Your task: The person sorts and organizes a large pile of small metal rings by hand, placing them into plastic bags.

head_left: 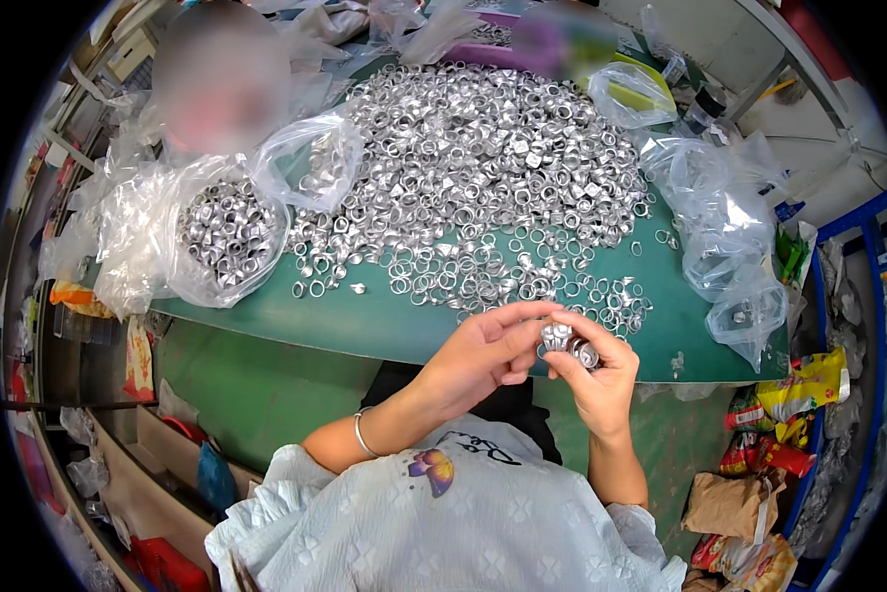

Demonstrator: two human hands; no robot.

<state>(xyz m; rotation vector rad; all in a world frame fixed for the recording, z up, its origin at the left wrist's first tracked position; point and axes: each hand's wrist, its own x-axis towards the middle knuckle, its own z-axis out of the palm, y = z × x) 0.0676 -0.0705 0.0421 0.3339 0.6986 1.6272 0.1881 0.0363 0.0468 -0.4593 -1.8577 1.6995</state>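
My right hand (601, 380) is closed around a small cluster of silver metal rings (583, 352), held just above the table's front edge. From the left, my left hand (478, 355) reaches across to it; its thumb and index finger close in at a ring (556, 337) on the left side of the cluster, and its other fingers are curled. The exact contact of the fingertips is partly hidden. Just beyond my hands, loose rings (443, 274) lie scattered at the near edge of a large heap of similar rings (493, 148) on the green table (364, 321).
To the left stands a clear plastic bag (270, 266) with rings in it. Crumpled clear bags (725, 247) lie along the table's right side. Purple (473, 49) and yellow-green (651, 94) trays sit at the back. A blurred person (221, 79) is across the table, far left.
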